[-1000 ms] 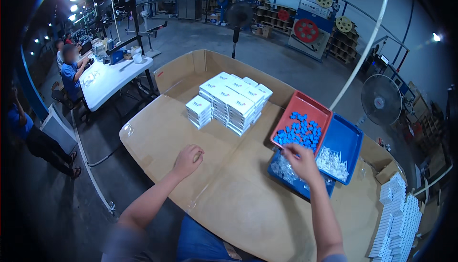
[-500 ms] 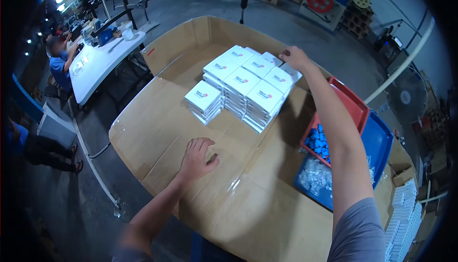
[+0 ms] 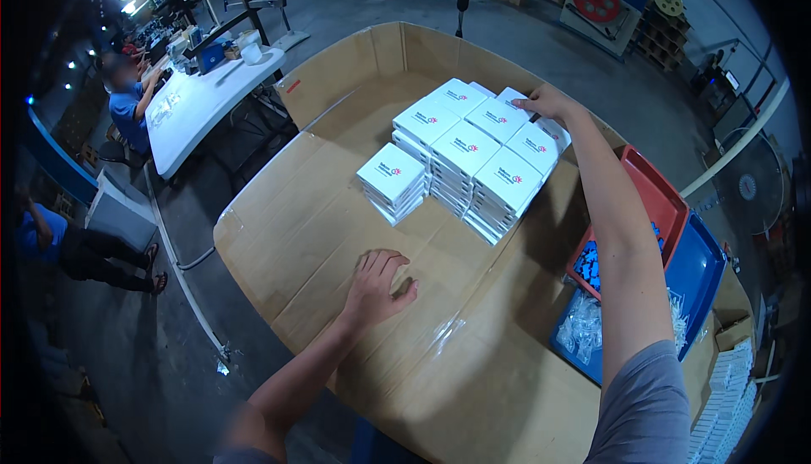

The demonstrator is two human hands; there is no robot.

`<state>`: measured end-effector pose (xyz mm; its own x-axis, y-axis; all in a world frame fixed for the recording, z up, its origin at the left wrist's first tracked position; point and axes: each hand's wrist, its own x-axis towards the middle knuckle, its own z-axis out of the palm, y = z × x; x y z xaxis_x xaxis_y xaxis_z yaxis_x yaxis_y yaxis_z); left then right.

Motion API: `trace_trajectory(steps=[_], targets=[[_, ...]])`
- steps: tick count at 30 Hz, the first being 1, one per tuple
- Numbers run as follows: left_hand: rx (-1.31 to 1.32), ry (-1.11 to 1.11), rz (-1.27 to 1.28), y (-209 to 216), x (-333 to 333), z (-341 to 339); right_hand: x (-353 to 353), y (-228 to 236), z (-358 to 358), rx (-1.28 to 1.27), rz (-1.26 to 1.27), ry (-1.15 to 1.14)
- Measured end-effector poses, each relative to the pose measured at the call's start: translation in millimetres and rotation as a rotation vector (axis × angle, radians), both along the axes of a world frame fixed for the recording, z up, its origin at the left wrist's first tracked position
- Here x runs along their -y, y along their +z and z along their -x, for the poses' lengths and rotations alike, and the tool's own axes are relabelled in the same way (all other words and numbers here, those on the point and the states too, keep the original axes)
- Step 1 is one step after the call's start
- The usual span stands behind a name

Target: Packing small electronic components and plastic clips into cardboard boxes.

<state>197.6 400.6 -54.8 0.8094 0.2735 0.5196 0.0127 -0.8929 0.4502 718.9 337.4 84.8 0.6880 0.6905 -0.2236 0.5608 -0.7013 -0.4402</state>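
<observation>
White boxes [image 3: 465, 148]: stacked on counter [image 3: 296, 227]
Right hand [image 3: 553, 103]: fingers at stack's far-right, can't tell if gripping
Left hand [image 3: 377, 291]: fingers half-open, apart from stack

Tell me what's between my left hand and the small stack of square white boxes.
Only flat brown cardboard shows between your left hand and that small stack, in the head view.

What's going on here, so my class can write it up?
A person's right hand is at the far right edge of a block of stacked white boxes; whether it grips one is hard to tell. The left hand looks empty, half open over the cardboard surface. On the right, a red tray with blue pieces lies next to a blue tray.
</observation>
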Motion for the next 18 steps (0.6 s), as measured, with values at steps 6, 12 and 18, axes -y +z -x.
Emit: trace_trajectory(steps=[6, 12, 18], targets=[[0.042, -0.016, 0.004, 3, 2, -3, 11, 30, 36, 0.143, -0.487, -0.088], [0.007, -0.019, -0.001, 0, 5, 9, 61, 72, 117, 0.216, -0.999, -0.041], [-0.030, 0.032, 0.017, -6, 10, 17, 169, 89, 253, -0.082, -1.273, -0.003]])
